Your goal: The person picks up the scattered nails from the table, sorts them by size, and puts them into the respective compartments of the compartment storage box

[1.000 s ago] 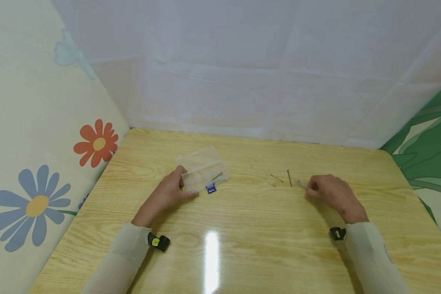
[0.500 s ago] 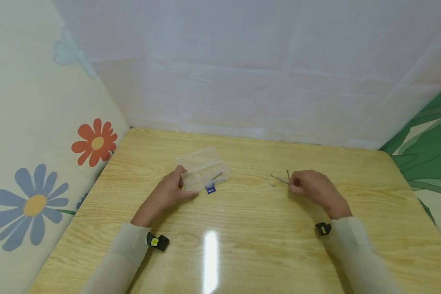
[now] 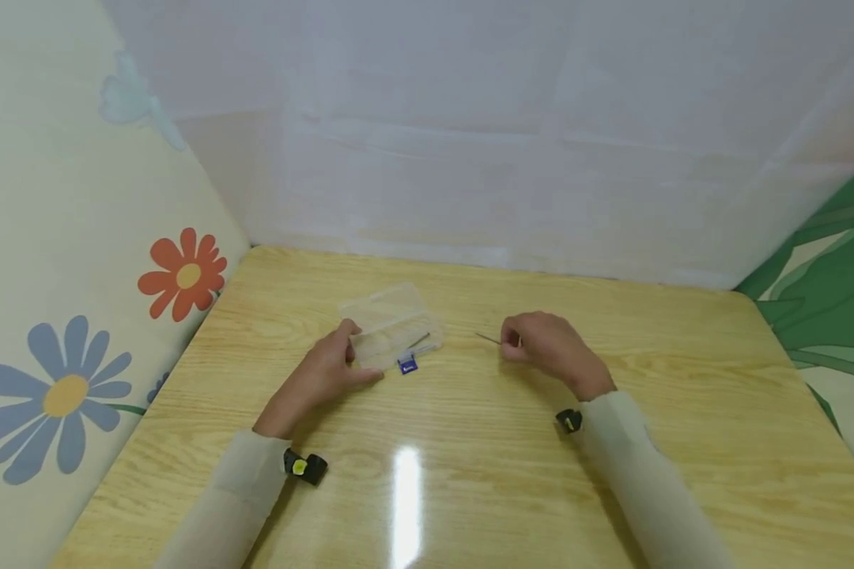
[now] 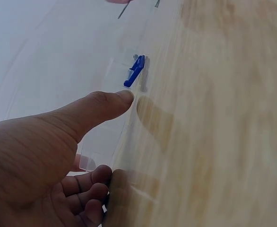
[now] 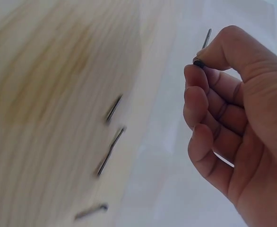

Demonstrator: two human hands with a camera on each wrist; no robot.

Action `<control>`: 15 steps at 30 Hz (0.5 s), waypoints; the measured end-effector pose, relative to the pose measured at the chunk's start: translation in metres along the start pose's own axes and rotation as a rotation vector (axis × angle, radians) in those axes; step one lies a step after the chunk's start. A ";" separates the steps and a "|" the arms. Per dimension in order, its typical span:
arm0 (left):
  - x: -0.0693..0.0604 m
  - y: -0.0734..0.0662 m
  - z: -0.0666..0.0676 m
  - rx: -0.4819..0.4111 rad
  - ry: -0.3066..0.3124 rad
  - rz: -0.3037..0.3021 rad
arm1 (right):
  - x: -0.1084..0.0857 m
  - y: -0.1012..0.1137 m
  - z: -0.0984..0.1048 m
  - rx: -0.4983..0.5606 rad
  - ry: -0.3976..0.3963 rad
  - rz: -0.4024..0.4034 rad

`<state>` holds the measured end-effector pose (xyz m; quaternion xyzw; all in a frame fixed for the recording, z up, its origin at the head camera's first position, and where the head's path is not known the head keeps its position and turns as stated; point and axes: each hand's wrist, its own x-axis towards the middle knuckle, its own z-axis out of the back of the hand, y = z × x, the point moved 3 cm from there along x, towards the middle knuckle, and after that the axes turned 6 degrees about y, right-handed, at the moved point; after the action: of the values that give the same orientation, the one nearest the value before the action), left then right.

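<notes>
A clear plastic box [image 3: 391,328] with its lid open lies on the table, one thin metal piece [image 3: 419,341] inside and a blue latch [image 3: 408,363] at its front. The left hand [image 3: 320,378] grips the box's left end, thumb along the near side; the left wrist view shows the thumb beside the blue latch [image 4: 134,72]. To the right of the box, the right hand [image 3: 551,352] pinches a thin metal nail or screw [image 3: 487,338] between thumb and forefinger, its far end pointing toward the box. In the right wrist view its head [image 5: 198,62] shows at the fingertips.
Several thin metal pieces lie on the wooden table [image 3: 470,458], seen in the right wrist view, among them one long piece [image 5: 111,151] and one short piece [image 5: 114,109]. A white cloth [image 3: 434,158] stands behind the table, with flower-patterned cloth [image 3: 14,237] at the left.
The right hand has moved left across the table toward the box, carrying the pinched metal piece. The left hand and the box have stayed in place.
</notes>
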<state>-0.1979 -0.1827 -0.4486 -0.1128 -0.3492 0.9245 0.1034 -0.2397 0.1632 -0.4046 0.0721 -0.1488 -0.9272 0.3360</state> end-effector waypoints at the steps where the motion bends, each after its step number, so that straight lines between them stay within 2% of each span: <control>1: 0.000 0.000 0.000 0.000 0.000 0.000 | 0.004 0.003 0.000 0.004 0.004 0.004; 8: -0.003 0.000 0.001 -0.002 -0.001 0.008 | 0.032 0.020 -0.005 0.018 0.018 0.061; 15: -0.004 -0.001 0.001 0.001 0.002 0.005 | 0.056 0.031 -0.009 0.009 0.062 0.080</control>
<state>-0.1945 -0.1835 -0.4461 -0.1147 -0.3484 0.9247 0.1014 -0.2613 0.1025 -0.4051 0.0964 -0.1450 -0.9097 0.3769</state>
